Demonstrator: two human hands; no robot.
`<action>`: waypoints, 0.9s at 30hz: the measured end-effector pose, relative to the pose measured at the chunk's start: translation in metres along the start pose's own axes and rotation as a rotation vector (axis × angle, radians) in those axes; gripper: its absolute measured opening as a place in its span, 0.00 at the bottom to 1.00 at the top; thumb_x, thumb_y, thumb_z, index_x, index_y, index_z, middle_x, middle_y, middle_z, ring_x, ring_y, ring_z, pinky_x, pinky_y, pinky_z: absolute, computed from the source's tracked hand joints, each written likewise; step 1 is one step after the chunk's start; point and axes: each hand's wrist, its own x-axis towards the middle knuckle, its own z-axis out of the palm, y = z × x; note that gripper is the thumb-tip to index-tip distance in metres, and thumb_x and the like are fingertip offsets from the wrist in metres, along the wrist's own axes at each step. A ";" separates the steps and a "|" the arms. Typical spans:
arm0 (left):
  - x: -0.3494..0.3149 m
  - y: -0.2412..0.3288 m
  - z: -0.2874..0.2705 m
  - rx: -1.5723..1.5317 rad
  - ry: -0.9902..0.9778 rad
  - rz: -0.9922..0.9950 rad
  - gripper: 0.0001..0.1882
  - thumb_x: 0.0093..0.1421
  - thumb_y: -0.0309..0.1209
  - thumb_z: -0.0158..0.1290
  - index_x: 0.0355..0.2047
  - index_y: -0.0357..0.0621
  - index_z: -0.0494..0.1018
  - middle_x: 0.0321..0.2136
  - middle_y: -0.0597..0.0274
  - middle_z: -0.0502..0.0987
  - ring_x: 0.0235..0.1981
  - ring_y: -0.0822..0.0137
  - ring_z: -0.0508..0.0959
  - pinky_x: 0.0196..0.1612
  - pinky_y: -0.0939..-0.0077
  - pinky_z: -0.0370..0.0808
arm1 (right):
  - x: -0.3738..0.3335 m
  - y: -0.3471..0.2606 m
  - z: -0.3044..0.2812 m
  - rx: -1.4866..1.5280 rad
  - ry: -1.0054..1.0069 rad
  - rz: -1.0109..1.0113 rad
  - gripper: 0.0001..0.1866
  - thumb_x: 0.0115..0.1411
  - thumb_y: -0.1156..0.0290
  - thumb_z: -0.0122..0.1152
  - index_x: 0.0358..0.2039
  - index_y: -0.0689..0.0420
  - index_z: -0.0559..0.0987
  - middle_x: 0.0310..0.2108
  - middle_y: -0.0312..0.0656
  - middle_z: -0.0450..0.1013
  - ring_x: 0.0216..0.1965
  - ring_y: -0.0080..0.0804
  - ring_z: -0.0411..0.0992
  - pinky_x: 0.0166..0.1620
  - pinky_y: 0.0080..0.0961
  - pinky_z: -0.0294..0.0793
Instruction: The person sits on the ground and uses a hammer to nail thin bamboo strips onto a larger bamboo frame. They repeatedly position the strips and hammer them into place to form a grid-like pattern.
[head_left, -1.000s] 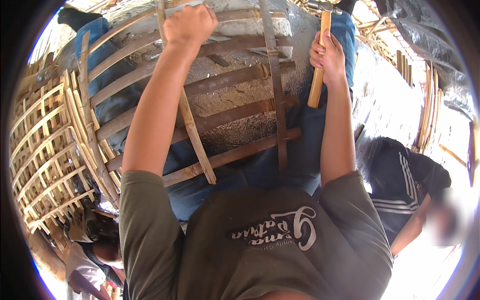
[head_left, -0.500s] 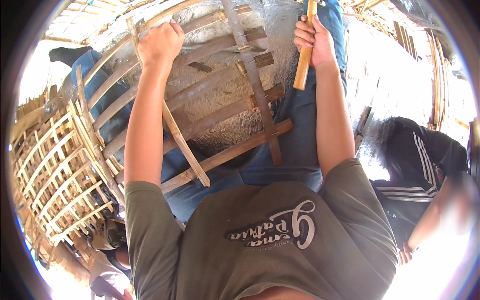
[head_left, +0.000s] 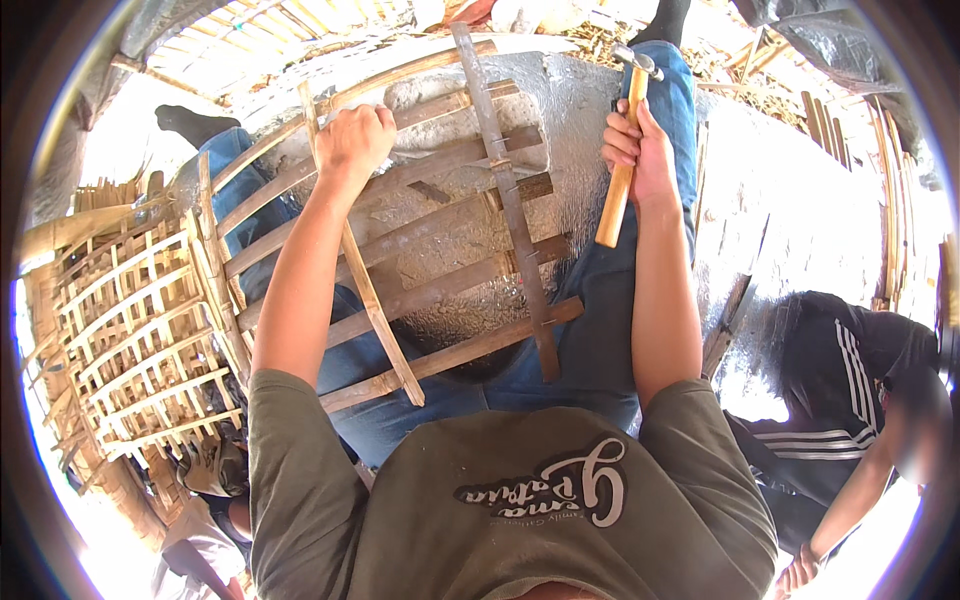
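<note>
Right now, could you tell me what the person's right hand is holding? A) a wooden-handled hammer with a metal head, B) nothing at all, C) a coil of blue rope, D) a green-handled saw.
A: the right hand is closed around the pale wooden handle of a wooden-handled hammer with a metal head, head raised above the slatted bamboo frame.

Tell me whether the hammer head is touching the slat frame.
Apart. The head view shows the hammer raised in the right hand, its head clear of the slat frame.

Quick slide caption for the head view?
Left hand grips a bamboo lattice; right hand holds a hammer.
</note>
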 end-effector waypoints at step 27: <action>-0.051 -0.002 -0.031 -0.181 -0.108 0.033 0.26 0.69 0.43 0.36 0.37 0.32 0.78 0.40 0.35 0.80 0.45 0.37 0.79 0.53 0.47 0.75 | 0.002 0.003 0.000 -0.083 0.020 0.003 0.15 0.74 0.55 0.46 0.40 0.53 0.69 0.22 0.24 0.54 0.17 0.12 0.49 0.21 0.14 0.52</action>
